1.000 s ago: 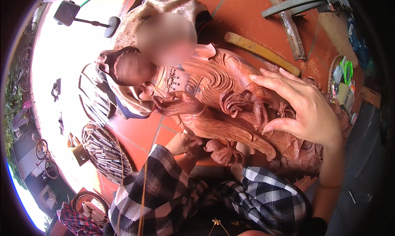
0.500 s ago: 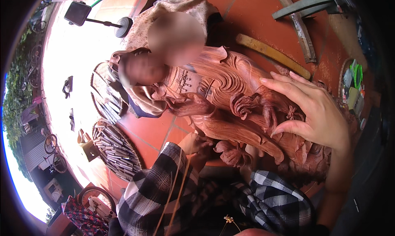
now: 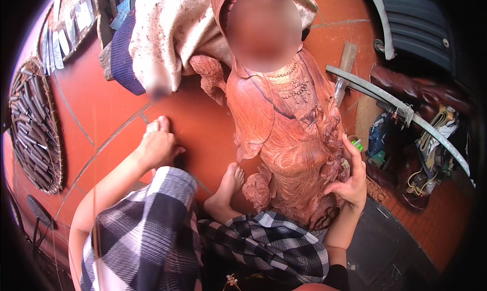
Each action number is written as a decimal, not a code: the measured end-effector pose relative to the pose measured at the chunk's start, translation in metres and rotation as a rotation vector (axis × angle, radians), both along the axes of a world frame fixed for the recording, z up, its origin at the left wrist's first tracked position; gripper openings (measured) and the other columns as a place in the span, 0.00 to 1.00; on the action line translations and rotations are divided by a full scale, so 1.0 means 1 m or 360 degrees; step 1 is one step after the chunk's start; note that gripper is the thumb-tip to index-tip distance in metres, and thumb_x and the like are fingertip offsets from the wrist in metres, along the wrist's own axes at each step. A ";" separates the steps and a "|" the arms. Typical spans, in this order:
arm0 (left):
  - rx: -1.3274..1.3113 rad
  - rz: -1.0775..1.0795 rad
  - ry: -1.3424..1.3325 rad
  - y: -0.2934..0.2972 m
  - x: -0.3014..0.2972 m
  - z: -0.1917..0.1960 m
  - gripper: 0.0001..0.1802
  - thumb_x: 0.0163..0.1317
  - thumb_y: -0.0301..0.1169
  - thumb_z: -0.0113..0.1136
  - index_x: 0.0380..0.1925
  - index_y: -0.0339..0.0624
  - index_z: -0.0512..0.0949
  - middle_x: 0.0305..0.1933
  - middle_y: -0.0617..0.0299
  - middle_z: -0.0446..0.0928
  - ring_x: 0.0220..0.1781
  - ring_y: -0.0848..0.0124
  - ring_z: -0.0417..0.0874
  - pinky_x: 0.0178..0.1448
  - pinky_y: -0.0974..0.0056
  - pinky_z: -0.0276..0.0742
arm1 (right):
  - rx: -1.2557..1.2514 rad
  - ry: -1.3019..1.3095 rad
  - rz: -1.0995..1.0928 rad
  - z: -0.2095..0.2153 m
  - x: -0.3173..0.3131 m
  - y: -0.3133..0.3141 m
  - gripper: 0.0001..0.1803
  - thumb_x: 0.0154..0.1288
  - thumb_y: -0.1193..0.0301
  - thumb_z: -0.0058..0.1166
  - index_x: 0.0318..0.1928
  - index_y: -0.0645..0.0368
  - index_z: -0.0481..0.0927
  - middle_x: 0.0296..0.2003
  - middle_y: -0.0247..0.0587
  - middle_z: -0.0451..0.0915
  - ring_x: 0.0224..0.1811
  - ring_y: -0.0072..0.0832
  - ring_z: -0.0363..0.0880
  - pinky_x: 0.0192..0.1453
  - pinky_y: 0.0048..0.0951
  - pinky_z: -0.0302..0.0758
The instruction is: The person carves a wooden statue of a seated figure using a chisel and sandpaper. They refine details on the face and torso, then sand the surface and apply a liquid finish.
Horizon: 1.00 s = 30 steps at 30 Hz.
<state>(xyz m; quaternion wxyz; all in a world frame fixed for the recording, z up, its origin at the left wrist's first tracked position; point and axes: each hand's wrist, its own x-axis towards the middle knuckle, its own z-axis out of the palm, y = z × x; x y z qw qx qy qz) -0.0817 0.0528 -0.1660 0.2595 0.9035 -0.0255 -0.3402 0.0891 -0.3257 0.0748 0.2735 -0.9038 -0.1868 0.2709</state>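
Note:
A large reddish carved wooden statue point(image 3: 289, 139) lies on the red tiled floor point(image 3: 101, 103), its base toward me. My right hand point(image 3: 350, 182) presses on the statue's lower right side with fingers spread and holds nothing. My left hand point(image 3: 157, 146) rests on the floor beside my knee in checked trousers point(image 3: 147, 230), fingers forward, nothing visible in it. My bare foot point(image 3: 228, 184) touches the floor next to the statue's base.
A round woven tray point(image 3: 33, 129) of carving tools lies at the left. A pale cloth point(image 3: 172, 32) is bunched by the statue's top. A curved metal bar point(image 3: 401, 108), a wooden stick point(image 3: 345, 68) and cluttered bags point(image 3: 431, 139) sit at the right.
The view has swung, so the statue now runs up the frame. My right hand slid from the top of the carving to its lower right side. My left hand now shows on the floor.

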 end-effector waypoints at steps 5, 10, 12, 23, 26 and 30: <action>-0.0183 -0.0055 0.0124 0.034 0.000 0.032 0.19 0.58 0.40 0.67 0.45 0.42 0.85 0.60 0.27 0.68 0.62 0.38 0.71 0.61 0.49 0.73 | -0.0060 0.0000 0.0021 0.002 -0.007 -0.011 0.67 0.24 0.48 0.82 0.66 0.69 0.64 0.65 0.56 0.70 0.72 0.47 0.65 0.75 0.45 0.59; -0.0619 0.0214 0.0554 0.046 0.014 0.038 0.13 0.62 0.38 0.64 0.45 0.48 0.86 0.38 0.46 0.83 0.44 0.48 0.84 0.52 0.52 0.80 | 0.0085 -0.0008 -0.0204 0.002 -0.016 -0.010 0.60 0.29 0.60 0.86 0.65 0.64 0.66 0.66 0.54 0.70 0.70 0.40 0.68 0.75 0.42 0.62; -0.0724 0.0259 0.0564 0.051 0.011 0.034 0.12 0.63 0.37 0.63 0.44 0.48 0.86 0.36 0.48 0.84 0.39 0.52 0.85 0.49 0.54 0.80 | 0.0097 0.0006 -0.0319 0.000 -0.017 -0.003 0.57 0.30 0.64 0.85 0.64 0.64 0.67 0.65 0.53 0.71 0.70 0.40 0.68 0.75 0.42 0.62; -0.0816 0.0282 0.0551 0.052 0.008 0.023 0.12 0.62 0.37 0.64 0.43 0.47 0.87 0.35 0.47 0.84 0.40 0.52 0.85 0.50 0.54 0.79 | 0.0142 -0.0046 -0.0519 -0.003 -0.022 0.003 0.47 0.36 0.77 0.80 0.61 0.64 0.70 0.64 0.52 0.73 0.68 0.37 0.71 0.74 0.40 0.63; -0.0739 0.0238 0.0446 0.049 0.007 0.025 0.12 0.62 0.37 0.65 0.43 0.48 0.87 0.38 0.46 0.84 0.43 0.50 0.83 0.53 0.52 0.78 | 0.0225 -0.0072 -0.0535 -0.008 -0.023 0.000 0.47 0.37 0.78 0.80 0.62 0.65 0.70 0.64 0.51 0.73 0.68 0.36 0.71 0.74 0.39 0.64; -0.0543 0.0137 0.0197 0.043 0.003 0.029 0.12 0.62 0.39 0.64 0.43 0.50 0.87 0.42 0.43 0.83 0.48 0.47 0.81 0.56 0.50 0.76 | 0.0278 -0.0095 -0.0637 -0.011 -0.026 0.003 0.49 0.37 0.78 0.80 0.64 0.66 0.70 0.65 0.49 0.72 0.68 0.35 0.71 0.74 0.38 0.64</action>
